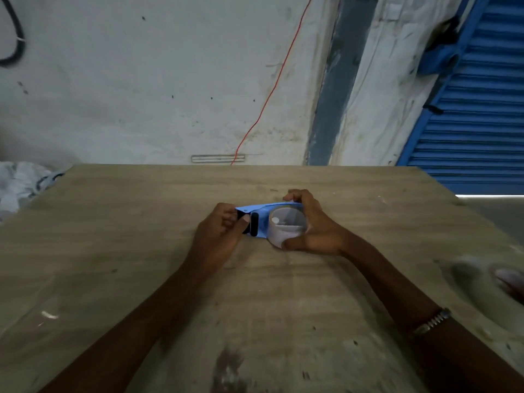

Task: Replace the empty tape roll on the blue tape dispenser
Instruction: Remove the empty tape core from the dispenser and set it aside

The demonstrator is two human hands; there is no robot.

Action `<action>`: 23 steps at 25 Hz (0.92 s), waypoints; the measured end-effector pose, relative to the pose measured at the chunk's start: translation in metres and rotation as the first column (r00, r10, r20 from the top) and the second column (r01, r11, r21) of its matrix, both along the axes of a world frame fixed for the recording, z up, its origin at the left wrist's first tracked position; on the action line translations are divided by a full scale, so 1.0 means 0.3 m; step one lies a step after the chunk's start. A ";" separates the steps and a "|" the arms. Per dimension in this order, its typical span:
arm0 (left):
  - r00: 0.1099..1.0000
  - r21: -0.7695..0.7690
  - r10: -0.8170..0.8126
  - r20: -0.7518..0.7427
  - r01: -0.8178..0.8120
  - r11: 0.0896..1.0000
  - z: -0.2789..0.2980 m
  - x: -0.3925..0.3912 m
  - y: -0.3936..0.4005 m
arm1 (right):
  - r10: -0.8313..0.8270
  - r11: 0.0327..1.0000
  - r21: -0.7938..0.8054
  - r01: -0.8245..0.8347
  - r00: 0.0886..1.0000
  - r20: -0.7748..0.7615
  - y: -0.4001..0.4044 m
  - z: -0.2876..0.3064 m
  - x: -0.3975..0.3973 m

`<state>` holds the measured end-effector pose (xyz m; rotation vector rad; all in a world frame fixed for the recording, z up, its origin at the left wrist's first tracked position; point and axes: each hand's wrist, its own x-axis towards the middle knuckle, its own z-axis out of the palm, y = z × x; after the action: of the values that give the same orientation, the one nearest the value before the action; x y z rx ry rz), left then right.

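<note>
The blue tape dispenser (256, 209) lies on its side in the middle of the wooden table (141, 222), held between both hands. A tape roll (286, 222) with a pale core sits on its right end. My right hand (314, 225) wraps around the roll, fingers over the top and thumb under it. My left hand (219, 231) pinches the dispenser's left end, its thumb on the black roller (254, 224). Whether tape is threaded through the roller is hidden by the fingers.
A blurred pale object (510, 280) lies at the table's right edge. A crumpled white sheet (19, 182) sits beyond the left corner. A red wire (272, 89) hangs down the wall behind, and a blue shutter (476, 109) stands at the right.
</note>
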<state>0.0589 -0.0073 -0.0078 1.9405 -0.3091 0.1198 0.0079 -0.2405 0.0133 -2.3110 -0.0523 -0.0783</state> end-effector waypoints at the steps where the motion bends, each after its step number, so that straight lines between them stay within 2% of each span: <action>1: 1.000 0.002 0.005 0.012 -0.005 1.000 -0.009 0.004 0.005 | 0.000 0.999 0.050 0.001 1.000 -0.011 -0.010 -0.015 0.016; 5: 0.992 0.151 -0.053 0.114 0.036 0.988 -0.028 -0.024 0.002 | -0.008 0.991 0.130 0.022 0.994 -0.107 -0.046 -0.046 0.017; 9: 0.990 0.158 -0.131 0.052 0.121 0.980 0.001 -0.083 -0.008 | -0.093 0.975 0.195 0.107 0.992 -0.082 -0.045 -0.036 0.000; 12: 0.993 0.241 -0.091 0.073 0.071 0.968 0.003 -0.079 -0.016 | -0.116 0.975 0.190 0.118 0.993 -0.022 -0.012 -0.046 -0.004; 15: 0.986 0.289 -0.031 0.165 -0.019 0.957 0.017 -0.077 -0.011 | -0.119 0.973 0.206 0.102 0.990 0.071 0.019 -0.039 -0.016; 17: 0.968 0.203 -0.022 0.252 -0.030 0.979 0.044 -0.089 0.005 | -0.144 0.965 0.245 0.090 0.967 0.212 0.025 -0.020 -0.028; 18: 0.968 0.105 -0.030 0.247 0.004 0.994 0.071 -0.102 0.012 | -0.148 0.960 0.273 0.065 0.944 0.294 0.031 -0.004 -0.034; 20: 0.978 -0.139 -0.168 0.123 0.184 0.973 0.112 -0.126 0.009 | -0.155 0.951 0.309 0.018 0.893 0.423 0.039 0.018 -0.051; 21: 0.967 -0.202 -0.248 0.066 0.256 0.945 0.123 -0.138 0.005 | -0.163 0.948 0.318 0.005 0.866 0.472 0.046 0.024 -0.057; 23: 0.931 -0.226 -0.356 -0.084 0.331 0.916 0.125 -0.140 0.003 | -0.168 0.952 0.305 0.000 0.835 0.525 0.061 0.027 -0.065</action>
<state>0.0168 -0.0065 0.0296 1.6497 -0.5296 -0.1935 -0.0116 -0.2223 0.0214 -1.9227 -0.2143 -0.7473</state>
